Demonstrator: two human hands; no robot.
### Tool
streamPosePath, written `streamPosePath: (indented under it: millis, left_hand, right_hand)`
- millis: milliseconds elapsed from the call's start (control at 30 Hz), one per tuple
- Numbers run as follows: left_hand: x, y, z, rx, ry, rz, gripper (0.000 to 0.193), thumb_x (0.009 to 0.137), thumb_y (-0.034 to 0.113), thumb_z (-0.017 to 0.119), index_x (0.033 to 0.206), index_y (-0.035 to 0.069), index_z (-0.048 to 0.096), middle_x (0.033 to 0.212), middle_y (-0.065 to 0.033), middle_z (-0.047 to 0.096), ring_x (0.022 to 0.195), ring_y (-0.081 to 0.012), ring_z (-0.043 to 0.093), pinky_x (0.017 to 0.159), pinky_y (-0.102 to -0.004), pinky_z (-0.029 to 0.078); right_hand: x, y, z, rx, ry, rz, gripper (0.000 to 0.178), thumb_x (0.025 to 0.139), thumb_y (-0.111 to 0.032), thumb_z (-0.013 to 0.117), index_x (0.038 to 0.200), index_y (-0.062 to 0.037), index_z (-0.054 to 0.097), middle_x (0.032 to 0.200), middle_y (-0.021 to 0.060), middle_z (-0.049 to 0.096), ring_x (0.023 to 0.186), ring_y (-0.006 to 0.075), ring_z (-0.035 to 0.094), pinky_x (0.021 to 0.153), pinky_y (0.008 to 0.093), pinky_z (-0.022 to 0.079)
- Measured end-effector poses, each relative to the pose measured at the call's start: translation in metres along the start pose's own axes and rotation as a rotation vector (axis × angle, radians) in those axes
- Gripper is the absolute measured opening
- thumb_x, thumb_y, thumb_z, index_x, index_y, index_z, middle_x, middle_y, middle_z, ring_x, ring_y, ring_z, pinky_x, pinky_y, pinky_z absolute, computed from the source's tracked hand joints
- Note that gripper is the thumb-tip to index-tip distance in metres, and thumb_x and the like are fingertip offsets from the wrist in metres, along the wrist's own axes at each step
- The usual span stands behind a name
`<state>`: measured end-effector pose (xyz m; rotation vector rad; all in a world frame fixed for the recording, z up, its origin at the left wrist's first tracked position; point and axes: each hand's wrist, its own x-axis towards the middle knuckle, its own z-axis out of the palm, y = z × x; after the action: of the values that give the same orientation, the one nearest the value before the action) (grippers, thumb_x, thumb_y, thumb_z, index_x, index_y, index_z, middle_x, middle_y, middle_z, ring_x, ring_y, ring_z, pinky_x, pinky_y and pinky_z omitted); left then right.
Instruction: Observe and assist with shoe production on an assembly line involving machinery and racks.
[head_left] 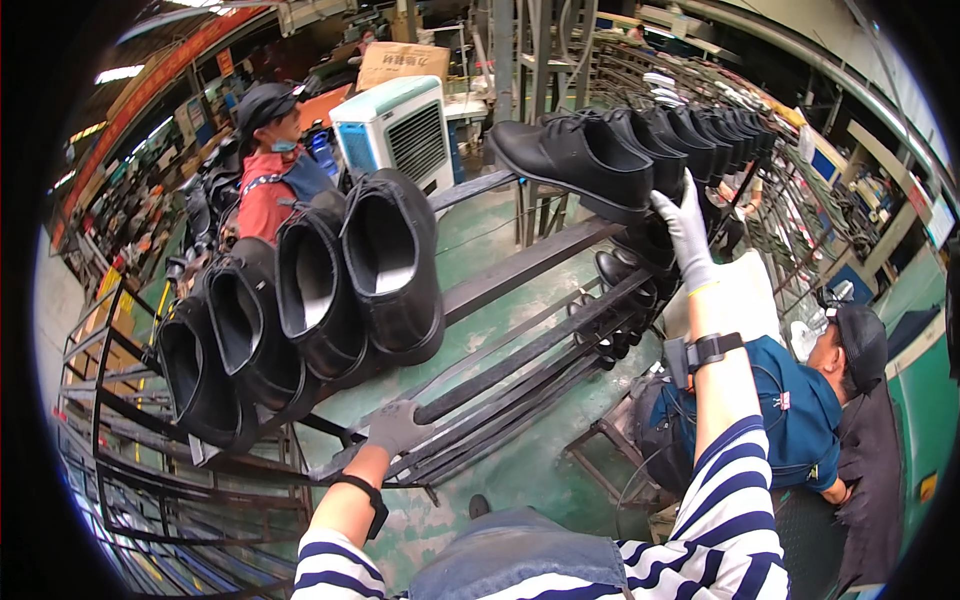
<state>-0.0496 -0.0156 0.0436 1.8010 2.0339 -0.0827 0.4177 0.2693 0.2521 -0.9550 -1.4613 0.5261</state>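
Note:
My right hand (685, 240), in a pale glove, reaches up to the row of black leather shoes on the right. Its thumb and fingers are at the heel of a black shoe (636, 138), behind the nearest lace-up shoe (575, 160). My left hand (400, 427), in a grey glove, is closed at a dark metal rail (480, 392) of the shoe rack, below the left group of shoes. That group has several black shoes (392, 265) side by side, their openings toward me.
A person in a red top (262, 205) stands beyond the rack, near a white air cooler (395, 130). Close on my right, a person in a blue shirt (775, 410) bends over dark material (870, 480). More shoes (605, 320) fill lower tiers. An empty-framed metal rack (100, 400) stands left.

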Motion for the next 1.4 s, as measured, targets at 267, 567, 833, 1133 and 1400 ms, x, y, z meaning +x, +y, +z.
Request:
streamPosePath:
  millis: [267, 567, 833, 1133, 1400]
  left_hand:
    - [-0.008, 0.006, -0.011, -0.020, 0.013, 0.022, 0.067, 0.078, 0.055, 0.065, 0.126, 0.009, 0.065, 0.131, -0.0140, 0.064, 0.124, -0.0297, 0.058, 0.106, -0.0408, 0.044]
    - [-0.009, 0.016, -0.022, -0.009, -0.102, -0.004, 0.074, 0.076, 0.060, 0.067, 0.132, 0.012, 0.061, 0.128, -0.0152, 0.065, 0.121, -0.0316, 0.060, 0.104, -0.0414, 0.045]
    - [-0.004, 0.004, -0.009, 0.004, -0.016, 0.014, 0.072, 0.076, 0.062, 0.068, 0.127, 0.012, 0.065, 0.124, -0.0171, 0.066, 0.118, -0.0332, 0.062, 0.101, -0.0426, 0.047]
    - [-0.006, 0.005, -0.006, 0.063, 0.029, 0.004, 0.064, 0.076, 0.060, 0.065, 0.116, 0.011, 0.070, 0.115, -0.0136, 0.070, 0.112, -0.0297, 0.065, 0.096, -0.0415, 0.049]
    - [-0.004, 0.007, -0.006, -0.033, -0.027, -0.020, 0.065, 0.075, 0.059, 0.068, 0.121, 0.014, 0.068, 0.120, -0.0131, 0.069, 0.117, -0.0305, 0.063, 0.099, -0.0409, 0.048]
  right_hand:
    - [0.004, -0.033, -0.005, -0.285, -0.149, 0.029, 0.063, 0.080, -0.041, 0.082, 0.127, -0.0042, 0.061, 0.116, 0.0114, 0.072, 0.107, 0.0217, 0.067, 0.096, 0.0345, 0.049]
    - [-0.070, -0.097, 0.052, -0.474, -0.011, -0.008, 0.083, 0.073, -0.050, 0.081, 0.131, 0.0048, 0.057, 0.119, 0.0237, 0.068, 0.112, 0.0366, 0.065, 0.098, 0.0408, 0.050]
    - [-0.109, -0.136, 0.095, -0.541, -0.055, 0.043, 0.107, 0.075, -0.049, 0.080, 0.153, 0.0023, 0.027, 0.133, 0.0294, 0.056, 0.120, 0.0427, 0.055, 0.106, 0.0462, 0.042]
    - [-0.188, -0.101, 0.039, 0.001, 0.096, 0.025, 0.074, 0.090, -0.010, 0.070, 0.153, 0.0006, 0.033, 0.132, 0.0191, 0.060, 0.125, 0.0275, 0.058, 0.106, 0.0372, 0.044]
    - [-0.430, -0.023, -0.112, -0.607, 0.460, 0.540, 0.061, 0.084, -0.001, 0.064, 0.143, -0.0029, 0.048, 0.106, 0.0080, 0.057, 0.097, 0.0203, 0.055, 0.093, 0.0354, 0.046]
